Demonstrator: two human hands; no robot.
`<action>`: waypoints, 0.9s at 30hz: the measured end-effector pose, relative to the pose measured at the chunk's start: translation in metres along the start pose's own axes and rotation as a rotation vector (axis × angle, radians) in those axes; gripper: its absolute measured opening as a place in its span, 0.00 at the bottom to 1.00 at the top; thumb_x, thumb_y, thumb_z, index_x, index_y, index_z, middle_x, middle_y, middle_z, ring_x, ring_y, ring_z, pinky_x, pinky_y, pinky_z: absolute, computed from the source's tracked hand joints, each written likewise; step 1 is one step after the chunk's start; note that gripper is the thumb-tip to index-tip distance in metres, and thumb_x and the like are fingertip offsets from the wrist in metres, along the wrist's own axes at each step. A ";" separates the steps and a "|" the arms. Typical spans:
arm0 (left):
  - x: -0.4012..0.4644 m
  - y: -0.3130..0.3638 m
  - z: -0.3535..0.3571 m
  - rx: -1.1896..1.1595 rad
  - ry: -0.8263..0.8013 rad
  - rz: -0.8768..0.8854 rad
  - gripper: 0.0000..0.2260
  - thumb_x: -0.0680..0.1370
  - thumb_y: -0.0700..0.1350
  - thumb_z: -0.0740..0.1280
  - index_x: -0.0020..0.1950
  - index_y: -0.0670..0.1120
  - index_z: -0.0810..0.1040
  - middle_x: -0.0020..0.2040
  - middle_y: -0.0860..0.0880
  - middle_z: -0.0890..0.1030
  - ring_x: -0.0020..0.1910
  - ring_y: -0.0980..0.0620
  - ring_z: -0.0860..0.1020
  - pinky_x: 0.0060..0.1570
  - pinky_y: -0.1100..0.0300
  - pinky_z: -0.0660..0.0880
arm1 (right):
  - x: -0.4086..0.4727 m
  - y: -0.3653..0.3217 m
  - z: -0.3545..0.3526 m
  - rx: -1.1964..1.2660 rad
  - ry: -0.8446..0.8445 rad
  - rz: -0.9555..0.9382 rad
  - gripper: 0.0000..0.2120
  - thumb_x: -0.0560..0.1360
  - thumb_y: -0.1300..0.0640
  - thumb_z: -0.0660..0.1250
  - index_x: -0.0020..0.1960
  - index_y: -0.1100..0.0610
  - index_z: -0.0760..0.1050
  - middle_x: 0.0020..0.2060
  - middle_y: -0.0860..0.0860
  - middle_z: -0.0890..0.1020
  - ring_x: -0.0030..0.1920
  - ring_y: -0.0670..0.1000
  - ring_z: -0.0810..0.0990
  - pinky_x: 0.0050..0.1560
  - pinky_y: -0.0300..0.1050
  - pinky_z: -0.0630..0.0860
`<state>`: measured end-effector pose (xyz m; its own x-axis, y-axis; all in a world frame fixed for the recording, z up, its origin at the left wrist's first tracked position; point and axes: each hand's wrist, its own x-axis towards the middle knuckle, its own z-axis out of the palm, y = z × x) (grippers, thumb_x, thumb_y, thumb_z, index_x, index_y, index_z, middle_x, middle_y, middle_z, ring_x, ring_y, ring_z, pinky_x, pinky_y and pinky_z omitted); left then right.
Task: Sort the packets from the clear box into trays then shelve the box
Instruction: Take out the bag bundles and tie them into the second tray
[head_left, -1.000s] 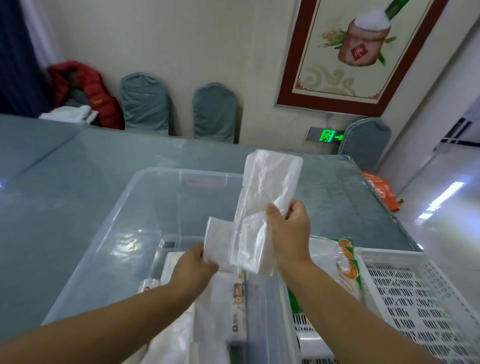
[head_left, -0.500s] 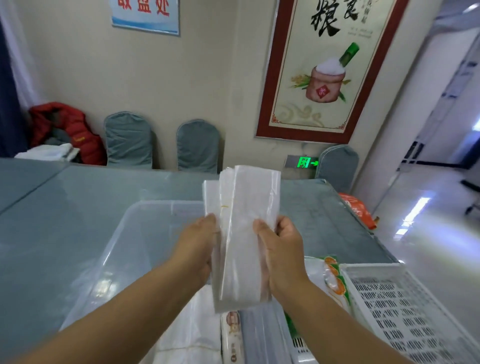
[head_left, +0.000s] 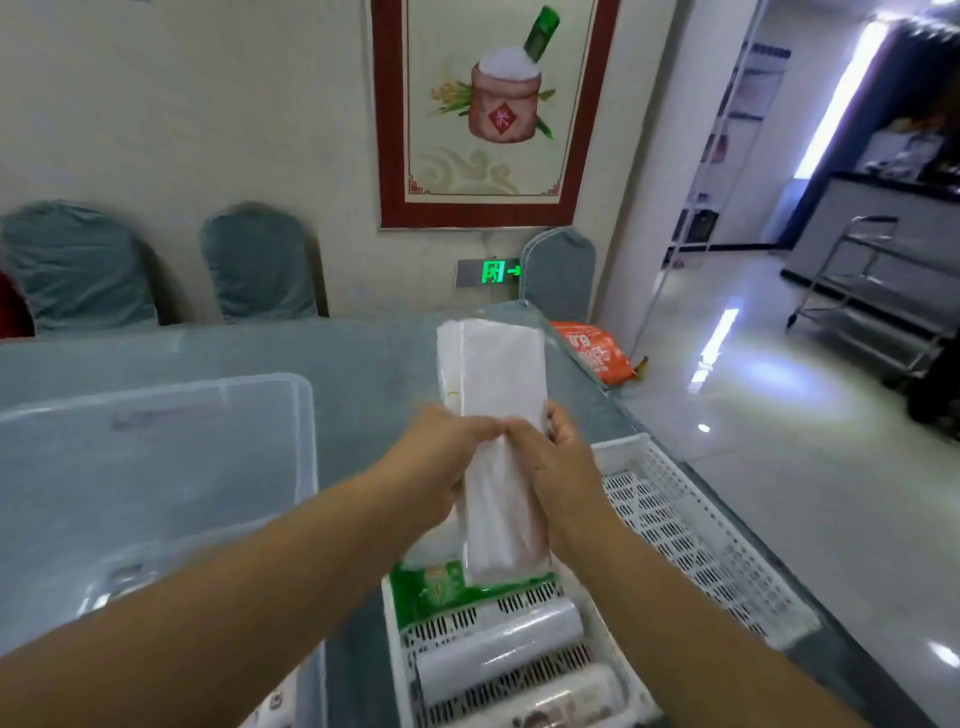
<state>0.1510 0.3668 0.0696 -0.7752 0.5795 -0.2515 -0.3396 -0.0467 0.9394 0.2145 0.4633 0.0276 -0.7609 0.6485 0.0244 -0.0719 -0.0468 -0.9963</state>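
A flat stack of clear plastic packets (head_left: 496, 395) stands upright in both hands, above the near white tray (head_left: 400, 654). My left hand (head_left: 441, 457) grips its left side and my right hand (head_left: 558, 467) its right side, thumbs meeting at the front. The clear box (head_left: 306, 431) sits to the left on the table, most of its inside hidden by my left arm. In the near tray lie a green packet (head_left: 431, 587) and rolls of plastic film (head_left: 498, 644). A second white tray (head_left: 691, 525) stands to the right.
The grey table (head_left: 374, 364) ends at its right edge close beside the right tray. An orange bag (head_left: 592, 353) lies on the floor beyond the far corner. Covered chairs (head_left: 260, 265) line the far wall. A metal trolley (head_left: 878, 296) stands across the shiny floor at right.
Both hands have carried the packet stack to the right, from over the clear box to above the near white tray. My view has turned right with them.
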 end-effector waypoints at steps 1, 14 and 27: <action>0.009 -0.010 0.018 0.025 -0.007 -0.015 0.05 0.72 0.33 0.68 0.47 0.39 0.78 0.42 0.39 0.83 0.37 0.45 0.82 0.36 0.57 0.80 | 0.005 0.005 -0.022 -0.001 0.010 0.023 0.09 0.71 0.54 0.69 0.50 0.47 0.76 0.45 0.53 0.84 0.45 0.55 0.83 0.49 0.56 0.80; 0.090 -0.160 0.144 0.599 0.117 -0.166 0.03 0.75 0.44 0.65 0.44 0.46 0.71 0.42 0.46 0.77 0.37 0.51 0.74 0.38 0.57 0.71 | 0.056 0.097 -0.244 -0.412 0.031 0.334 0.14 0.74 0.58 0.67 0.55 0.49 0.67 0.48 0.48 0.78 0.42 0.45 0.79 0.33 0.36 0.73; 0.070 -0.219 0.153 0.583 0.334 -0.077 0.10 0.76 0.43 0.65 0.56 0.48 0.72 0.49 0.51 0.79 0.44 0.55 0.76 0.41 0.60 0.72 | 0.049 0.159 -0.243 -0.981 -0.085 0.207 0.21 0.75 0.50 0.63 0.64 0.46 0.58 0.54 0.46 0.74 0.39 0.44 0.75 0.32 0.38 0.67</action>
<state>0.2523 0.5424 -0.1182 -0.9154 0.2763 -0.2928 -0.1301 0.4852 0.8647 0.3224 0.6721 -0.1492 -0.7443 0.6405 -0.1890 0.6008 0.5186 -0.6084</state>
